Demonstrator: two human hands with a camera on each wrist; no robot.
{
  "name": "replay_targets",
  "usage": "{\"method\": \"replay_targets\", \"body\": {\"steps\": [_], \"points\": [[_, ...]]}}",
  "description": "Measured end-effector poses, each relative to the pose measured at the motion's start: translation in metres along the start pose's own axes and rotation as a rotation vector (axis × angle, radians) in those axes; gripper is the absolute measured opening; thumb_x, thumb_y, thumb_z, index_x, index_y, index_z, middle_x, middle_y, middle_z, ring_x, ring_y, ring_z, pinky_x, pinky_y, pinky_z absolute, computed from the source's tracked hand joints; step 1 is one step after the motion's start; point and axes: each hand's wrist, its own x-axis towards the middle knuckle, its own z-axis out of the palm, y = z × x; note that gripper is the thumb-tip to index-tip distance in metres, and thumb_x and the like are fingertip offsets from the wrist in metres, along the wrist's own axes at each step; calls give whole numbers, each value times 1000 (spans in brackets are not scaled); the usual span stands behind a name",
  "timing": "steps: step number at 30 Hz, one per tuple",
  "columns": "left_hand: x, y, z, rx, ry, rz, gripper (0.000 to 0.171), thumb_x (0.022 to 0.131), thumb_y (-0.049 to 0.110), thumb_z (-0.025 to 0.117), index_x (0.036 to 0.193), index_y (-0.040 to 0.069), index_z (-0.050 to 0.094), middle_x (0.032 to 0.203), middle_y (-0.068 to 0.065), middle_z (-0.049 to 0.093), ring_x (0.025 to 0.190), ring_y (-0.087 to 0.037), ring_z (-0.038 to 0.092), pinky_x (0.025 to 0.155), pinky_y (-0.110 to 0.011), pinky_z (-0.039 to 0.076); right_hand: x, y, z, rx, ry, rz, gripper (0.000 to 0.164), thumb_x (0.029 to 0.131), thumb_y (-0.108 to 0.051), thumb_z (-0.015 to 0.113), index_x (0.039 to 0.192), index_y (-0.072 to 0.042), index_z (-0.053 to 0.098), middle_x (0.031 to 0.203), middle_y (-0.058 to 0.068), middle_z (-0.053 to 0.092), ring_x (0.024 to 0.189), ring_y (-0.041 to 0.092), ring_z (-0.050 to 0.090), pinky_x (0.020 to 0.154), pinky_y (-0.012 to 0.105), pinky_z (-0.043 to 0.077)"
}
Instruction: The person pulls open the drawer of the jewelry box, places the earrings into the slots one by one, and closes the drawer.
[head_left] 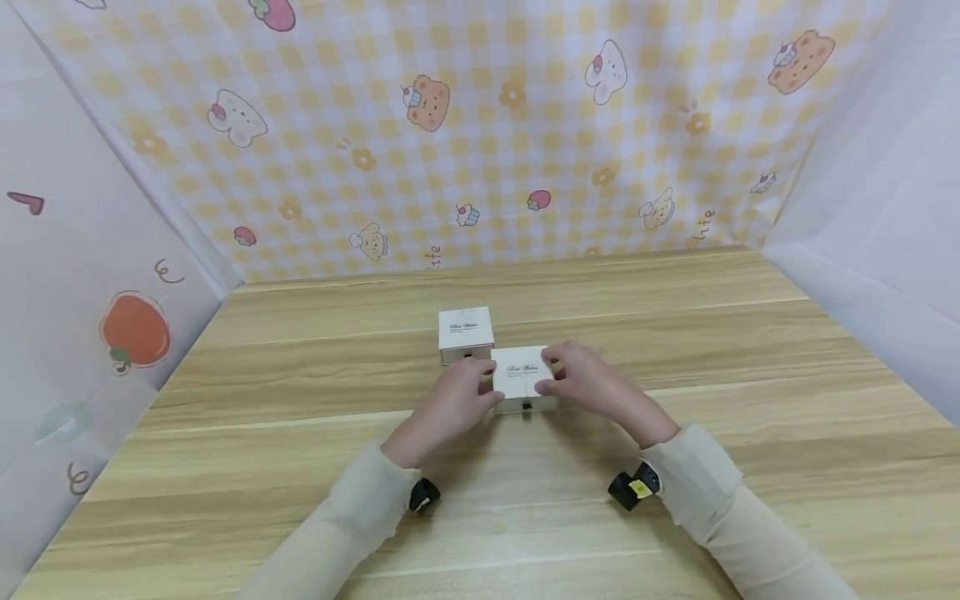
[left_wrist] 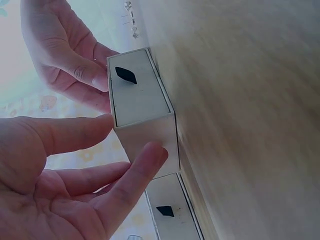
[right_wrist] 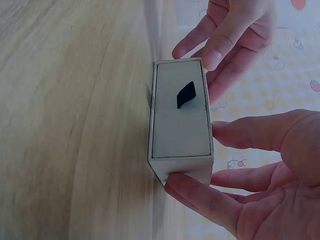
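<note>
A small white drawer box (head_left: 517, 375) with "Best Wishes" printed on its lid sits between both hands at the middle of the table. My left hand (head_left: 459, 393) holds its left side, thumb at the near upper edge and fingers along the side. On the opposite side my right hand (head_left: 588, 382) grips it the same way, one fingertip pressed to the side wall. The closed drawer front, with a black ribbon tab (right_wrist: 186, 95), faces me. A matching white box (head_left: 465, 327) stands just behind and to the left, its own black tab (left_wrist: 165, 211) visible in the left wrist view.
The wood-grain table (head_left: 300, 383) stretches out on both sides of the boxes. A yellow checked curtain (head_left: 480, 150) with cartoon prints hangs along the back edge, and white cloth (head_left: 885, 192) walls the sides.
</note>
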Motion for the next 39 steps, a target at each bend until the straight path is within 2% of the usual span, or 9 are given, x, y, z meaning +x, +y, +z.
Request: {"method": "replay_targets", "body": {"steps": [3, 7, 15, 18, 23, 26, 32, 36, 39], "points": [[-4, 0, -1, 27, -1, -22, 44, 86, 11, 65, 126, -4, 54, 126, -20, 54, 109, -23, 56, 89, -36, 49, -1, -1, 2, -1, -5, -12, 13, 84, -7, 66, 92, 1, 59, 100, 18, 60, 87, 26, 65, 68, 30, 53], [-7, 1, -4, 54, -10, -33, 42, 87, 13, 65, 125, -2, 55, 125, -18, 55, 105, -22, 54, 89, -37, 47, -1, -3, 3, -8, -4, -10, 13, 84, -8, 66, 91, 0, 59, 99, 17, 58, 86, 25, 64, 67, 29, 52], [-9, 1, -9, 85, -27, -4, 26, 85, 11, 66, 110, 2, 62, 98, -10, 58, 78, -18, 51, 64, -26, 44, -4, -7, 5, -1, 1, 12, 28, 84, -7, 66, 108, 6, 58, 105, 20, 55, 90, 26, 64, 68, 27, 52], [-9, 1, -10, 93, -34, -3, 25, 85, 11, 66, 109, 3, 62, 97, -10, 58, 77, -17, 51, 64, -26, 44, -4, -8, 6, -6, 1, 11, 32, 84, -8, 66, 111, 7, 57, 106, 21, 54, 90, 27, 63, 68, 28, 52], [-11, 0, -12, 125, -50, -3, 35, 85, 12, 67, 116, 1, 59, 106, -14, 60, 83, -19, 51, 71, -31, 45, -4, -8, 8, -16, -1, 7, 38, 85, -9, 65, 116, 9, 55, 108, 22, 54, 93, 29, 63, 70, 29, 53], [-12, -1, -14, 132, -58, -2, 42, 85, 14, 67, 122, -1, 56, 114, -16, 59, 93, -21, 53, 80, -35, 47, -4, -8, 8, -10, 1, 17, 39, 85, -9, 65, 118, 9, 55, 109, 22, 54, 94, 29, 63, 71, 29, 53], [-13, -4, -16, 111, -76, -31, 56, 85, 25, 68, 132, 4, 46, 124, -13, 49, 99, -22, 51, 85, -39, 46, -5, -8, 7, -3, -7, 7, 44, 85, -9, 65, 122, 10, 52, 113, 23, 54, 97, 30, 63, 72, 31, 53], [-12, -7, -17, 97, -78, 14, 68, 82, 26, 71, 139, 6, 40, 136, -15, 41, 113, -25, 49, 94, -42, 44, -5, -9, 6, 5, -16, 3, 48, 86, -9, 65, 126, 11, 48, 117, 25, 54, 99, 32, 62, 75, 32, 54], [-12, -8, -17, 100, -86, 57, 75, 80, 26, 73, 142, 7, 36, 144, -16, 35, 128, -30, 40, 103, -46, 38, -5, -9, 6, 20, -27, 8, 50, 86, -9, 64, 128, 11, 46, 120, 25, 53, 100, 32, 62, 76, 33, 53]]}}
